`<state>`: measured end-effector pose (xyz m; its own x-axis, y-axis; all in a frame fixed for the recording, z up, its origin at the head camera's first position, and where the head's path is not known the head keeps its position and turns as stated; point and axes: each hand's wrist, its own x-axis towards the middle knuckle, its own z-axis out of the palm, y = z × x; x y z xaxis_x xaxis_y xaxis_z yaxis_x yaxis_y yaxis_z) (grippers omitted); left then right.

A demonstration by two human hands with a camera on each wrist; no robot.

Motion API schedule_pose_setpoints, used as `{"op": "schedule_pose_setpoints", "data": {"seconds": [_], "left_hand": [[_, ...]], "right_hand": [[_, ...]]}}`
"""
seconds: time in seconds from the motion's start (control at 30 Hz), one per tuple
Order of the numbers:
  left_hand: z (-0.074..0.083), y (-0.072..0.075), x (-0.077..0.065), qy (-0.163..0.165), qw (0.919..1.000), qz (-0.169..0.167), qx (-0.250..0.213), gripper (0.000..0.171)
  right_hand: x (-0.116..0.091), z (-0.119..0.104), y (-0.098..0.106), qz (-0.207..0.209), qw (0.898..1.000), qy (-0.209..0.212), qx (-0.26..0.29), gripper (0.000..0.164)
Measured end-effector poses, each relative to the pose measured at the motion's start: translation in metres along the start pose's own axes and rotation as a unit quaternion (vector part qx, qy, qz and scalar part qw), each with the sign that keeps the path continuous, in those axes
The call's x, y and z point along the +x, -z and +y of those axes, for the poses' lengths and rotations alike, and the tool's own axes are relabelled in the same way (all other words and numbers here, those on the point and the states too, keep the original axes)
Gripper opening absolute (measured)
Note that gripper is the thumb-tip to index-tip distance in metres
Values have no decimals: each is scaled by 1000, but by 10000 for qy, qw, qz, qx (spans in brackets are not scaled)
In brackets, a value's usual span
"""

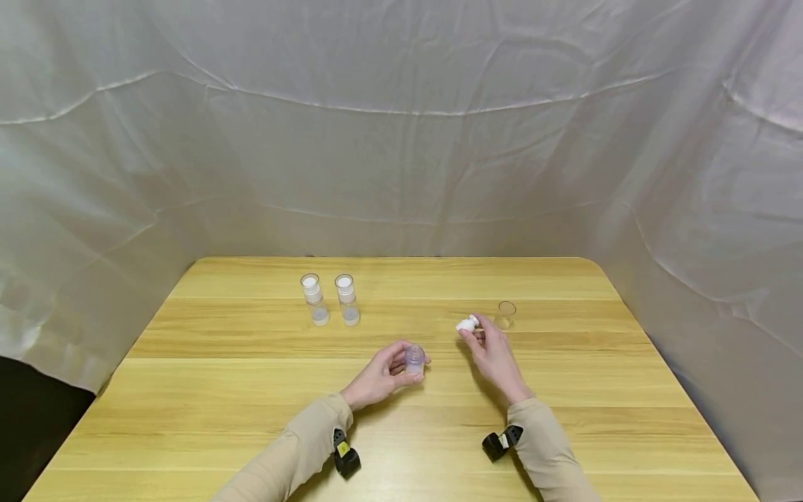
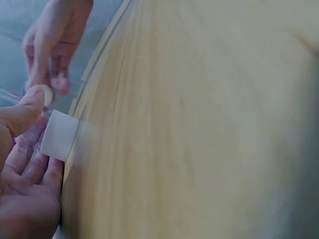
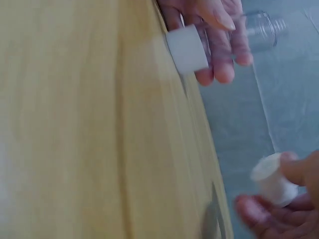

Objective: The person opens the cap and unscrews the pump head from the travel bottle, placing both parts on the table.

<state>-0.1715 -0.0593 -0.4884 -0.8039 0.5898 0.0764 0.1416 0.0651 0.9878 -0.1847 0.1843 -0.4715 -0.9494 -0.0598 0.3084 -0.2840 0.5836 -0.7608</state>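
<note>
My left hand [image 1: 376,380] holds a small clear bottle [image 1: 415,360] above the table, thumb on one side and fingers on the other. The bottle's threaded neck is uncovered, and its lower end is a white base [image 3: 187,50]. To the right, my right hand [image 1: 498,359] pinches a white bottle top [image 1: 467,323] between thumb and fingers, apart from the bottle. In the right wrist view this top [image 3: 274,179] is partly hidden by the thumb. Just beyond the right hand stands a clear cover [image 1: 506,315], shaped like a small cup.
Two similar bottles [image 1: 315,300] [image 1: 347,300] stand upright at the back left of the wooden table [image 1: 251,376], each with a white top under a clear cover. Grey cloth [image 1: 401,160] hangs behind and at both sides of the table.
</note>
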Motion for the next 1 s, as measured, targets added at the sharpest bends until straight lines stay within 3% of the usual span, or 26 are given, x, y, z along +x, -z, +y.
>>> {"op": "schedule_pose_setpoints", "data": {"seconds": [0.13,0.4,0.7,1.0], "left_hand": [[0,0,0,24,10000,22,-7,40],[0,-1,0,55,10000,43,58,40],[0,-2,-1,-12,10000,-5,62,41],[1,-1,-1,136,9999,80,36,41]], "right_hand": [[1,5,4,-332,9978,-98,-572,25],[16,10,4,-994,9839,-988,-1110,37],[35,15,3,-1226,9780,-1285,-1092,28],[37,14,3,-1210,9750,-1397,-1237,33]]}}
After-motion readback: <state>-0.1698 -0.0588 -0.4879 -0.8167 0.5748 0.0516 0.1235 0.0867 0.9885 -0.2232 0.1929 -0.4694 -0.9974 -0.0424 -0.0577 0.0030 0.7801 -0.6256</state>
